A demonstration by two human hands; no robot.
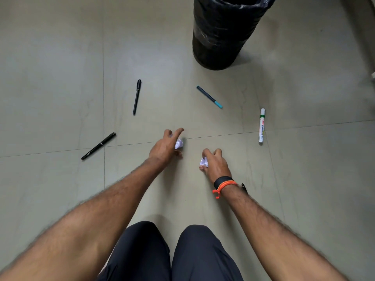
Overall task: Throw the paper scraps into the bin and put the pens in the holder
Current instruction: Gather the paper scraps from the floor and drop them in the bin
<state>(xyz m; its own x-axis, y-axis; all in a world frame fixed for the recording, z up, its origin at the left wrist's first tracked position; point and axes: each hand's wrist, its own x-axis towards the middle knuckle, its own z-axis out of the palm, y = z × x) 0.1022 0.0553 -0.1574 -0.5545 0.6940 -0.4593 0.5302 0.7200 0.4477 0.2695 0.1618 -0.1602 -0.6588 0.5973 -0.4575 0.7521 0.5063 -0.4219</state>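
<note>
My left hand [165, 146] grips a crumpled white paper scrap [179, 144] low over the tiled floor. My right hand [215, 162] is closed on a second white paper scrap [204, 161]. A black bin [221, 31] lined with a black bag stands ahead, right of centre. Pens lie scattered on the floor: a black pen [137, 96] ahead left, another black pen [98, 146] at the left, a dark pen with a teal cap [209, 96] ahead, and a white whiteboard marker [262, 125] at the right. A dark pen tip [244, 187] peeks out from behind my right wrist. No holder is in view.
The floor [60, 78] is pale grey-green tile with thin joints. My knees in dark trousers [172, 254] fill the bottom centre. A pale wall base [365, 37] runs along the far right edge.
</note>
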